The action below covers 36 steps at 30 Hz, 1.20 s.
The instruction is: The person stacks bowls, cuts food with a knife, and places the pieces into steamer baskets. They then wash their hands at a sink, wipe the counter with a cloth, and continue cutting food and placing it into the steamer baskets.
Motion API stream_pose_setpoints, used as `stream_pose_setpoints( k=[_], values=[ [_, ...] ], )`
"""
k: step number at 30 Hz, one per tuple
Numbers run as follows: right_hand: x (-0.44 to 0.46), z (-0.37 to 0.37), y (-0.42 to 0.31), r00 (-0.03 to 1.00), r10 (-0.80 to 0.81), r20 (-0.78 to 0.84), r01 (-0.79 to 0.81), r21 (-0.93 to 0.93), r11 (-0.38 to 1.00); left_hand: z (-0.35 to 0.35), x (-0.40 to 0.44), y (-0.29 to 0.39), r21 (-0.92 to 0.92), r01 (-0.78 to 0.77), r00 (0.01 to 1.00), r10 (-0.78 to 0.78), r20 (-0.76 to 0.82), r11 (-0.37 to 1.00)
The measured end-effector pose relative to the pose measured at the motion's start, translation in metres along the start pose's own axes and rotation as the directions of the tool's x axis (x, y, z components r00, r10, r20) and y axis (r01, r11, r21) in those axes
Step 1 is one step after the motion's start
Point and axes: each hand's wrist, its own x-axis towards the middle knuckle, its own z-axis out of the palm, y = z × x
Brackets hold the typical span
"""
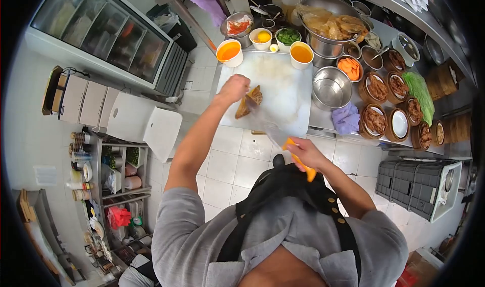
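Observation:
On the white cutting board (288, 97) lie brown pieces of food (248, 103), split by the tip of a knife. The knife's blade (273, 131) is blurred and reaches from the board's front edge toward the food. My right hand (306, 154) is wrapped round its orange handle (304, 169), in front of the board. My left hand (235, 88) is over the board's left part, just beyond the food, with its fingers curled together; what they hold, if anything, is hidden.
Cups of orange liquid (230, 53) and chopped greens (288, 36) line the board's far edge. A metal pot (332, 87), a purple cloth (346, 118) and several bamboo steamers (375, 119) stand on the right. A metal shelf (439, 21) overhangs the back.

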Motion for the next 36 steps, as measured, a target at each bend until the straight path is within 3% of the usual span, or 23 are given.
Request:
stream_pose_setpoints(
  k=[2,3,4,6,7,9,10,13,15,16,17,18,19,22,23,25,26,27,31,33,34,35,36],
  values=[
    [-0.005,-0.016,0.012,0.944,-0.08,-0.32,-0.043,-0.359,0.932,-0.009,-0.018,-0.017,-0.104,-0.018,0.994,0.006,-0.111,0.994],
    [0.018,-0.03,0.027,0.829,-0.436,-0.351,0.113,-0.658,0.744,-0.007,-0.031,-0.023,-0.261,0.002,0.987,-0.044,-0.157,0.965],
    [0.047,-0.045,0.034,0.626,-0.74,-0.247,0.166,-0.885,0.435,-0.006,-0.04,-0.024,-0.409,0.007,0.976,-0.095,-0.197,0.913],
    [0.071,-0.047,-0.001,0.766,-0.528,-0.367,-0.1,-0.879,0.466,0.001,-0.061,-0.012,-0.489,0.084,0.957,-0.207,-0.202,0.868],
    [0.081,-0.048,-0.002,0.766,-0.531,-0.363,-0.096,-0.881,0.463,0.005,-0.068,-0.011,-0.553,0.09,0.933,-0.265,-0.245,0.828],
    [0.116,-0.047,0.004,0.692,-0.721,-0.048,-0.02,-0.999,0.047,0.015,-0.078,-0.017,-0.591,0.017,0.884,-0.289,-0.368,0.806],
    [0.136,-0.033,0.008,0.67,-0.742,0.038,0.044,-0.999,-0.011,0.028,-0.086,-0.025,-0.589,0.017,0.882,-0.29,-0.373,0.808],
    [0.176,0.009,-0.026,0.608,-0.76,0.23,0.215,-0.969,-0.121,0.072,-0.089,-0.038,-0.898,0.028,0.772,-0.58,-0.26,0.439],
    [0.214,0.008,-0.028,0.883,-0.438,0.17,0.244,-0.963,0.117,0.102,-0.096,-0.047,-0.967,-0.017,0.68,-0.706,-0.198,0.255],
    [0.214,0.012,-0.032,0.888,-0.431,0.159,0.251,-0.954,0.164,0.115,-0.102,-0.049,-0.985,-0.029,0.647,-0.748,-0.149,0.172],
    [0.21,0.014,-0.032,0.896,-0.421,0.137,0.246,-0.945,0.215,0.119,-0.105,-0.042,-0.981,-0.183,0.636,-0.753,-0.169,0.066],
    [0.214,0.02,-0.017,0.82,-0.554,0.145,0.307,-0.928,0.211,0.123,-0.105,-0.03,-0.946,-0.319,0.638,-0.752,-0.167,-0.06],
    [0.212,0.019,0.004,0.727,-0.675,0.124,0.336,-0.922,0.193,0.118,-0.103,-0.013,-0.939,-0.337,0.662,-0.728,-0.18,-0.075],
    [0.132,0.007,-0.012,0.747,-0.663,-0.049,0.273,-0.886,0.374,0.091,-0.08,0.047,-0.947,-0.32,0.778,-0.579,-0.244,-0.03],
    [0.108,-0.006,-0.014,0.668,-0.734,-0.123,0.267,-0.881,0.391,0.078,-0.069,0.075,-0.951,-0.304,0.802,-0.552,-0.228,-0.049],
    [0.053,-0.039,-0.019,0.471,-0.852,-0.228,0.283,-0.876,0.391,0.044,-0.04,0.152,-0.907,-0.297,0.851,-0.348,-0.393,0.299],
    [0.021,-0.067,-0.015,0.359,-0.896,-0.262,0.298,-0.877,0.376,0.025,-0.021,0.189,-0.745,-0.299,0.85,-0.19,-0.492,0.596],
    [-0.006,-0.092,-0.007,0.278,-0.901,-0.333,0.266,-0.875,0.405,0.008,-0.005,0.23,-0.864,-0.238,0.901,-0.23,-0.367,0.443],
    [-0.128,-0.18,0.011,0.09,-0.896,-0.435,0.056,-0.896,0.44,0.0,0.091,0.337,-0.638,-0.431,0.861,0.081,-0.501,0.638],
    [-0.159,-0.217,0.032,0.047,-0.89,-0.453,0.015,-0.891,0.454,0.035,0.152,0.375,-0.726,-0.385,0.9,0.057,-0.432,0.57],
    [-0.171,-0.239,0.044,0.027,-0.819,-0.574,0.054,-0.817,0.574,0.05,0.169,0.392,-0.718,-0.395,0.896,0.069,-0.438,0.573],
    [-0.181,-0.258,0.052,0.019,-0.731,-0.682,0.101,-0.726,0.68,0.063,0.182,0.41,-0.917,-0.204,0.973,-0.036,-0.229,0.342],
    [-0.193,-0.276,0.056,0.016,-0.734,-0.679,0.108,-0.729,0.676,0.076,0.194,0.43,-0.998,0.018,0.996,-0.084,0.013,0.068]
  ],
)
